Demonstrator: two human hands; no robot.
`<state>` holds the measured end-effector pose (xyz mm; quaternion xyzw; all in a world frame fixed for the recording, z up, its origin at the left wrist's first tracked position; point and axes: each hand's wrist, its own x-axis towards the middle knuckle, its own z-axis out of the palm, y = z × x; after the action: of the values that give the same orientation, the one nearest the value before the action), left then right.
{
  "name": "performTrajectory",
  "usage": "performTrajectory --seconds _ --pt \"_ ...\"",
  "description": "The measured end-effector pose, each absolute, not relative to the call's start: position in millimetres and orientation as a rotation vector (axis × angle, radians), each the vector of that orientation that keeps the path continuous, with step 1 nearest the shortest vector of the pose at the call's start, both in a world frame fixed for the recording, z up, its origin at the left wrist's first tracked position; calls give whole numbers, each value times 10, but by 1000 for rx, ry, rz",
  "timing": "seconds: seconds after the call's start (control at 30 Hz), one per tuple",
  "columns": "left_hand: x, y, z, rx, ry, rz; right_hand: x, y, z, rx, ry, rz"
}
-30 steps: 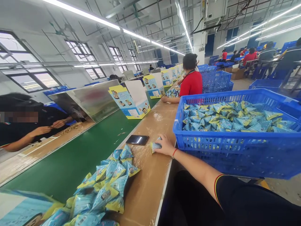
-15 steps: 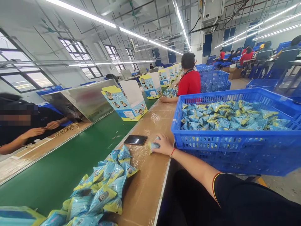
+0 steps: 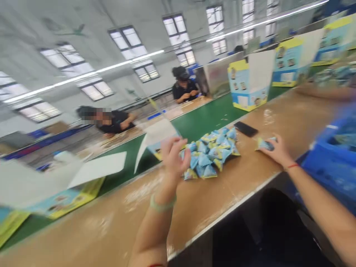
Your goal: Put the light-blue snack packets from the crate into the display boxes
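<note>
In the head view my right hand (image 3: 279, 151) rests low over the tabletop, its fingers closed around a blue and yellow triangular packet (image 3: 265, 144). My left hand (image 3: 174, 157), with a pale green bangle at its wrist, is raised at the left end of a heap of similar packets (image 3: 214, 150). Its fingers are slightly curled and apart, and nothing shows in them. Behind that hand stands an open printed carton (image 3: 160, 135) with white flaps, partly hidden by the fingers. A black phone (image 3: 246, 128) lies between the heap and my right hand.
A green conveyor belt (image 3: 207, 115) runs along the brown table (image 3: 211, 207). More printed cartons (image 3: 244, 85) stand on it, and another open carton (image 3: 83, 194) is at left. A blue crate (image 3: 328, 163) sits at right. Two people (image 3: 185, 87) work across the belt.
The view has swung left, and my left hand has come into sight beside the packet heap. My right hand still grips the packet. The crate has shifted toward the right edge.
</note>
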<state>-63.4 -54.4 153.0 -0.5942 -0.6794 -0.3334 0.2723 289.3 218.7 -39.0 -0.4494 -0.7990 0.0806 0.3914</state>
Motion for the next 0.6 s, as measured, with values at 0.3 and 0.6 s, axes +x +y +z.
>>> performTrajectory --seconds 0.3,0.6 --pt "-1925 -585 1625 -922 -2710 -752 2944 2075 -220 -1311 -2103 144" --pt "-1641 -1230 840 -909 -2581 -770 2975 2234 -442 -1206 -2069 60"
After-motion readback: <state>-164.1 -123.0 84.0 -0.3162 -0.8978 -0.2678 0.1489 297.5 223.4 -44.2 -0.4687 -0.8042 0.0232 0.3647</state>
